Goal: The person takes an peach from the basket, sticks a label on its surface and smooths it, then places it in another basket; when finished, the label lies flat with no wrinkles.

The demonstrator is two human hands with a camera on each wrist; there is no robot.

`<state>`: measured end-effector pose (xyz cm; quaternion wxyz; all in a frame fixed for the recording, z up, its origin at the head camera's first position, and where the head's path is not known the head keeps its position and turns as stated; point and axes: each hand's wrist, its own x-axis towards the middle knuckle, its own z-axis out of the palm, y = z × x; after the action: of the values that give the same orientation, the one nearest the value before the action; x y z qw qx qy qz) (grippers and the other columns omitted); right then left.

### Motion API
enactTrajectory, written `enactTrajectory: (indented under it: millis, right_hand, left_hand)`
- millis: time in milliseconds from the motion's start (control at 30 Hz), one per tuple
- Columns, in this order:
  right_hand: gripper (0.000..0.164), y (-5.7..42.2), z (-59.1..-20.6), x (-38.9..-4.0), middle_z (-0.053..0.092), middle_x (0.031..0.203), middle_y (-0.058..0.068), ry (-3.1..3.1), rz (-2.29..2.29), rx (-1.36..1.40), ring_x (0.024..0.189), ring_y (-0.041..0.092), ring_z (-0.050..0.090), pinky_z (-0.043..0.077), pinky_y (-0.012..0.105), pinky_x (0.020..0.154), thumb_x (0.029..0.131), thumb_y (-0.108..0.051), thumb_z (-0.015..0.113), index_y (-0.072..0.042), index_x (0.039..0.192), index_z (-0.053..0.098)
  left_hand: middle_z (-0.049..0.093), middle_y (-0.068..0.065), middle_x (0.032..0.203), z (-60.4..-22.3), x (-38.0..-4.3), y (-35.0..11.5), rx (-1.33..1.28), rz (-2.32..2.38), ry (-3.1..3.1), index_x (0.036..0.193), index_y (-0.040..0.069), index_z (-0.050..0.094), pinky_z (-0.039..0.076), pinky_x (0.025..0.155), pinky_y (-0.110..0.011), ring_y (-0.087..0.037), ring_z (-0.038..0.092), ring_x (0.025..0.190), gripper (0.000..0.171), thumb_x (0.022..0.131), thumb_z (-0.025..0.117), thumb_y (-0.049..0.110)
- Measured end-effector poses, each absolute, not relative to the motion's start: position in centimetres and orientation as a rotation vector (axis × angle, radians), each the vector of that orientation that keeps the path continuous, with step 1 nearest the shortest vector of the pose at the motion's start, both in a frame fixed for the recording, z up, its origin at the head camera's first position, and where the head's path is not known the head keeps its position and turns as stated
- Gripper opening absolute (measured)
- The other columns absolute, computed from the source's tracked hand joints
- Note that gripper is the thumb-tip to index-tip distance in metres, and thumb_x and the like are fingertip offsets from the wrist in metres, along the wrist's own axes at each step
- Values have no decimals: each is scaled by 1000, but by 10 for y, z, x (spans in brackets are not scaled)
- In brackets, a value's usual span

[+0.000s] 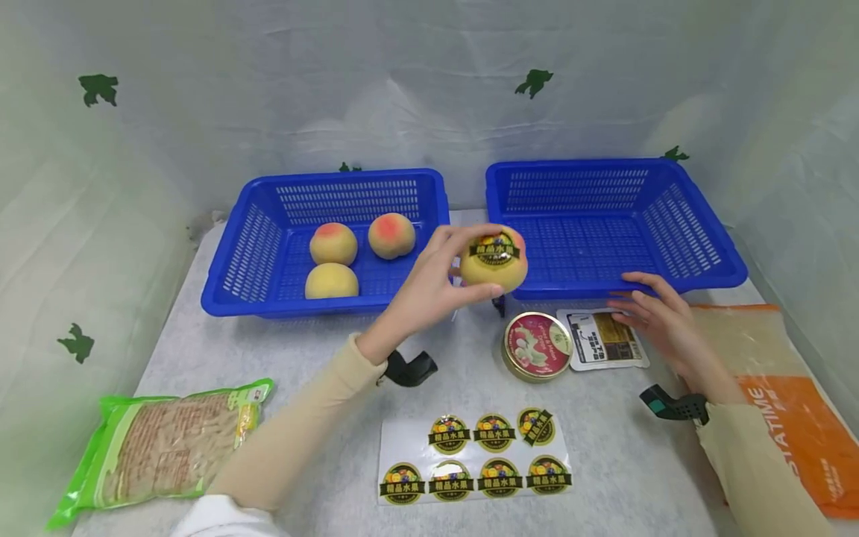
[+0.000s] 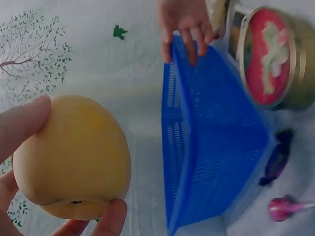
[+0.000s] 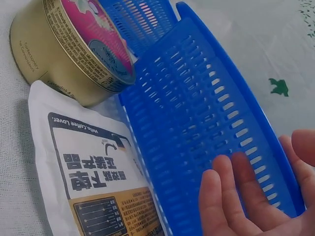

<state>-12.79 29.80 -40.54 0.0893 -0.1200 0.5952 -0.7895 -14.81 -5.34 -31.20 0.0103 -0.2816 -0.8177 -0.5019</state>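
My left hand [image 1: 436, 277] grips a yellow peach [image 1: 493, 277] with a pink blush, held up between the two baskets near the right one. A round black-and-gold fruit sticker [image 1: 495, 251] is on the side facing the head camera; the left wrist view shows the peach's plain yellow side [image 2: 74, 147]. My right hand [image 1: 661, 321] is at the front rim of the right blue basket [image 1: 705, 285], its fingers relaxed. In the right wrist view, fingertips [image 3: 224, 172] lie against the outside of the basket wall. No fruit lies in that basket.
The left blue basket [image 1: 221, 298] holds three peaches. In front lie a sticker sheet [image 1: 406, 440], a round candy tin [image 1: 537, 347] and a white coffee pouch [image 1: 587, 339]. A green-edged bag [image 1: 168, 440] lies left, an orange bag [image 1: 805, 418] right. A wrapped candy [image 2: 278, 157] and lollipop [image 2: 280, 209] lie near the baskets.
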Motion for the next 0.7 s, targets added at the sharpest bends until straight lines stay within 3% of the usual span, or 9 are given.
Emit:
enactTrajectory:
  millis: [300, 700]
  right_hand:
    - [29, 295, -407, -127, 43, 121, 10, 1824, -2345, -318, 104, 20, 56, 47, 29, 82, 97, -4, 35, -5, 125, 41]
    - [29, 296, -409, -128, 32, 127, 21, 1861, -2344, -324, 103, 22, 56, 48, 30, 82, 97, -4, 35, -5, 125, 41]
  left_hand:
    - [36, -2, 119, -300, -218, -5, -873, -1433, -2703, 132, 35, 39, 43, 76, -25, -12, 34, 104, 65, 75, 71, 38]
    - [39, -3, 118, -317, -274, 31, -1015, -1179, -2972, 129, 27, 42, 40, 76, -27, -16, 30, 103, 65, 73, 74, 28]
